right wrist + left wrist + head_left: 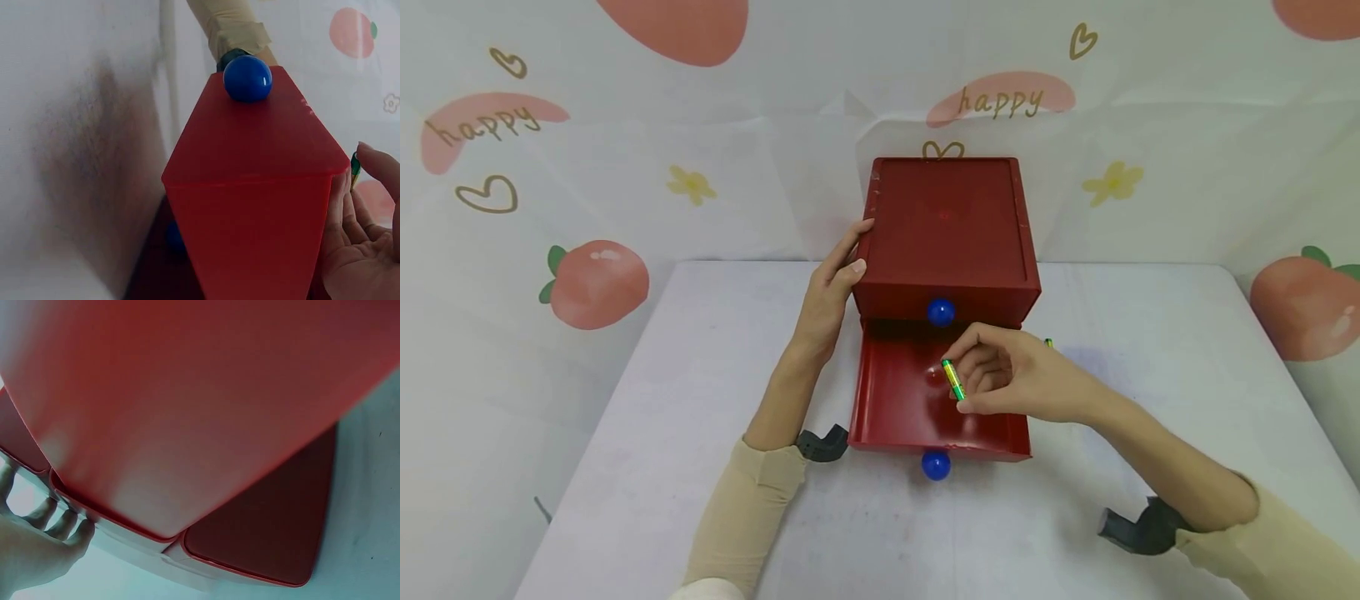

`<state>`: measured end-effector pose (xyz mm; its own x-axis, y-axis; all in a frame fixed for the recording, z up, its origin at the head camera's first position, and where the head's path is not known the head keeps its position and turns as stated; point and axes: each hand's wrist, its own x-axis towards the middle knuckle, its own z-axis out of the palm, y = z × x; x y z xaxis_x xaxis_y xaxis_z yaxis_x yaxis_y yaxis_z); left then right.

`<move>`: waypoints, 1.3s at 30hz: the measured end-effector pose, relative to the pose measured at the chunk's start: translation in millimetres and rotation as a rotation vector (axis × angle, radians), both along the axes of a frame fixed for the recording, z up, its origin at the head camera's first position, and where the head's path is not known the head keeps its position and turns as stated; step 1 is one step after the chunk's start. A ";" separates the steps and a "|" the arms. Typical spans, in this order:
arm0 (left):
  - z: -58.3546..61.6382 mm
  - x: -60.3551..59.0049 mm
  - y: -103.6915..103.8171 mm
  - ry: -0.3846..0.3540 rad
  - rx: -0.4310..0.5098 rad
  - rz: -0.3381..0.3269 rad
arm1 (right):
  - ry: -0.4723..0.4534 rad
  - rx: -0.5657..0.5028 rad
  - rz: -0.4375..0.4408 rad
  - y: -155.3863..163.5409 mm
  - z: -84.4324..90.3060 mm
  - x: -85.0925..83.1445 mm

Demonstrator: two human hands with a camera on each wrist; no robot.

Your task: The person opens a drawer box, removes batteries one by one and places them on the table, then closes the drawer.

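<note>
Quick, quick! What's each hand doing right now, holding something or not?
Left hand: open, touching the left side of the red, boxy plastic drawer unit.
Right hand: closed, pinching a small green-and-yellow cylindrical battery.

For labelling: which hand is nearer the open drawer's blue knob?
Right hand: pinches a battery above the drawer, beyond the knob. Left hand is farther, on the cabinet's left side.

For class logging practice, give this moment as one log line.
left hand: touching red cabinet | right hand: pinching battery | open lower drawer: below battery
</note>
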<state>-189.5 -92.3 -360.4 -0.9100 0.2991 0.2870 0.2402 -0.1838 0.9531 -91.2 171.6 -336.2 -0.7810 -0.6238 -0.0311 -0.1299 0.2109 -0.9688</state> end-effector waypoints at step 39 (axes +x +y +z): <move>-0.4 0.1 -0.6 0.012 -0.014 0.005 | 0.081 -0.017 -0.283 86.4 -27.8 13.7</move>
<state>-189.5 -93.0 -360.7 -0.9080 0.2982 0.2943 0.2531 -0.1694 0.9525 -77.5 258.0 -364.0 -0.9236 -0.3806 0.0469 -0.1452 0.2339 -0.9613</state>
